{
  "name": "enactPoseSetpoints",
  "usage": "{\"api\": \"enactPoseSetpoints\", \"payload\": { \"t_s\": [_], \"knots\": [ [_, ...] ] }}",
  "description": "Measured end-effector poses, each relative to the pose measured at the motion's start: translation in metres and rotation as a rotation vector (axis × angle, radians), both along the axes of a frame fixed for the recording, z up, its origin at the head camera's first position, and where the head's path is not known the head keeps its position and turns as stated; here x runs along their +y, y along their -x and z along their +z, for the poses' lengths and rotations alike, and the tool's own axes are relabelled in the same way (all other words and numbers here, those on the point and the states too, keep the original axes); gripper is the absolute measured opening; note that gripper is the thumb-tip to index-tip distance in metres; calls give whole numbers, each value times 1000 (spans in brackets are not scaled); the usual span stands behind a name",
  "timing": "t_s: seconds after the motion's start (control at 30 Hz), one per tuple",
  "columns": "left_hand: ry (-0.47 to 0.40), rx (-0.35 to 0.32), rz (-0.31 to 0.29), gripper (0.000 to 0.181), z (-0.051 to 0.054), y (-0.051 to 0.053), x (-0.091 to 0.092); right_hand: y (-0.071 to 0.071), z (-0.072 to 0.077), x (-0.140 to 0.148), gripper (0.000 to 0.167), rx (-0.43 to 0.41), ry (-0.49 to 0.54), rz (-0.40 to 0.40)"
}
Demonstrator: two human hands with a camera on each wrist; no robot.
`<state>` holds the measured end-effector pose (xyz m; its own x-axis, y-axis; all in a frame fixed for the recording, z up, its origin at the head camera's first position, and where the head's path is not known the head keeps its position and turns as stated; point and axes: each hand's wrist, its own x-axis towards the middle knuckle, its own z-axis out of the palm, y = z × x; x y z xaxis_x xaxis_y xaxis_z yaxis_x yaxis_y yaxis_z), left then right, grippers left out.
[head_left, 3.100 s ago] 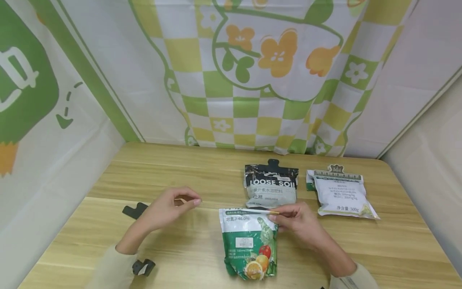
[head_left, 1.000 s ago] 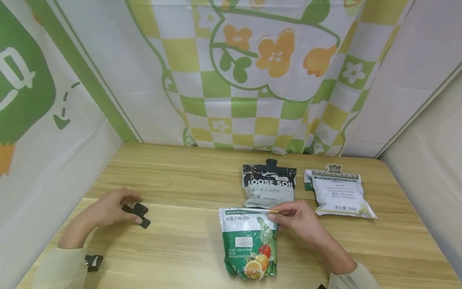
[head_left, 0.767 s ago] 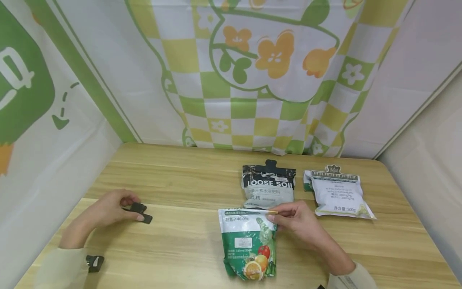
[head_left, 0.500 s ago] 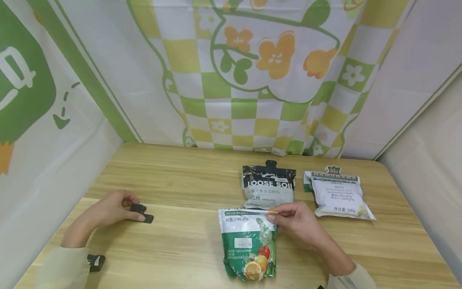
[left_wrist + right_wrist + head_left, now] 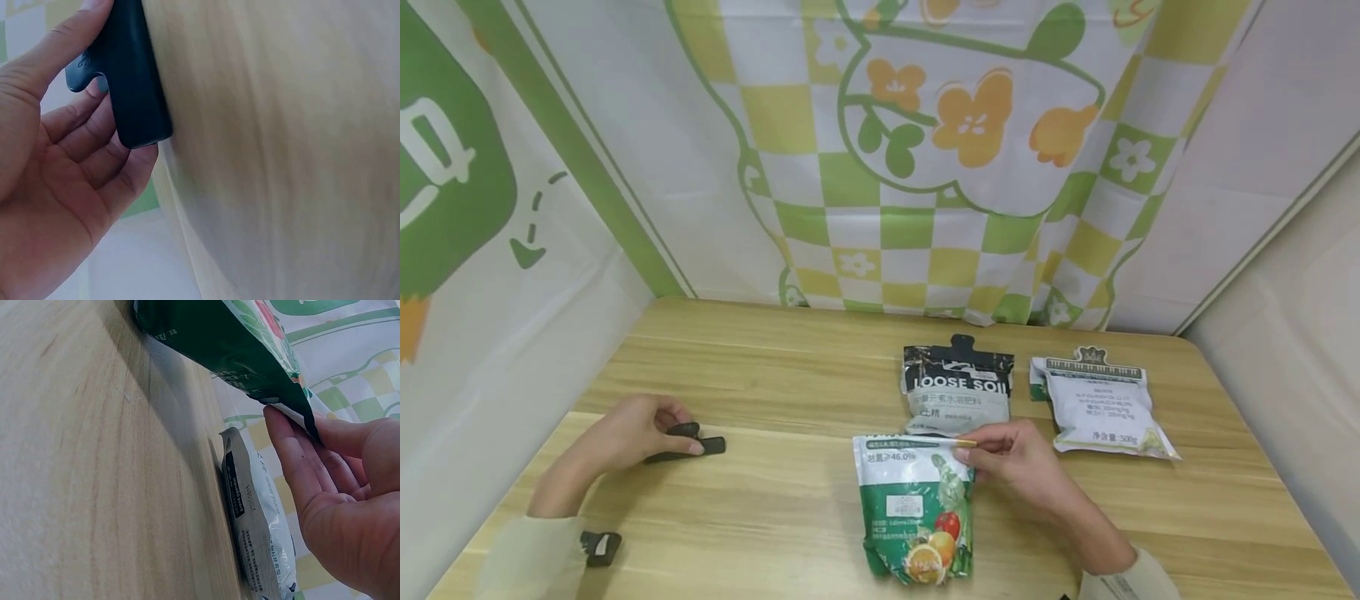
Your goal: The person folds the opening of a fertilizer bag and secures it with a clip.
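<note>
My left hand (image 5: 628,433) is at the left of the table, pinching a black bag clip (image 5: 712,446) between thumb and fingers. In the left wrist view the clip (image 5: 134,81) shows its long bar and short tab, close to the tabletop. My right hand (image 5: 1018,467) pinches the top right corner of a green and white fertilizer bag (image 5: 917,492) with vegetables and fruit printed on it. The bag stands upright, its top edge looking folded flat. Seen from the right wrist, thumb and fingers hold the edge of the bag (image 5: 200,344) from both sides.
Behind the green bag lies a black and grey "LOOSE SOIL" bag (image 5: 958,400) with a black clip (image 5: 962,346) on top. Right of it is a white bag (image 5: 1105,412) with a piano-patterned clip (image 5: 1093,364). The wooden table (image 5: 775,358) meets a patterned curtain (image 5: 917,225).
My left hand has moved left from near the green bag and taken hold of the black bag clip, which has since turned in the fingers. The right hand keeps its grip on the bag.
</note>
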<state>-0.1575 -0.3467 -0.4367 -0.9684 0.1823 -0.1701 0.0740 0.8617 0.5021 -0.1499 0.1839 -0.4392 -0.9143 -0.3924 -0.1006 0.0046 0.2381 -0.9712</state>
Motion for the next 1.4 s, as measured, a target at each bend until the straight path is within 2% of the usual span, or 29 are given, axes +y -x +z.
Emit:
{"api": "enactPoseSetpoints", "payload": {
  "t_s": [0.2,0.37,0.53,0.67,0.87,1.0,1.2,1.4],
  "knots": [
    [-5,59,-16,50,7,0,12,-1,0,0,29,4,-21,-8],
    [-14,116,-25,56,12,2,21,0,1,0,29,14,-25,-2],
    [-20,147,-33,56,16,5,30,0,1,1,29,7,-21,-2],
    [-60,136,-35,55,20,6,37,0,1,1,29,6,-17,1],
    [-219,48,-56,49,25,4,46,0,1,0,29,-10,-7,2],
    [-287,42,-78,44,30,2,54,0,1,0,29,-16,0,2],
    [-328,61,-105,41,37,3,70,0,2,0,28,-21,-3,0],
    [-298,84,-86,46,40,4,84,0,2,0,29,-30,4,0]
  ]
}}
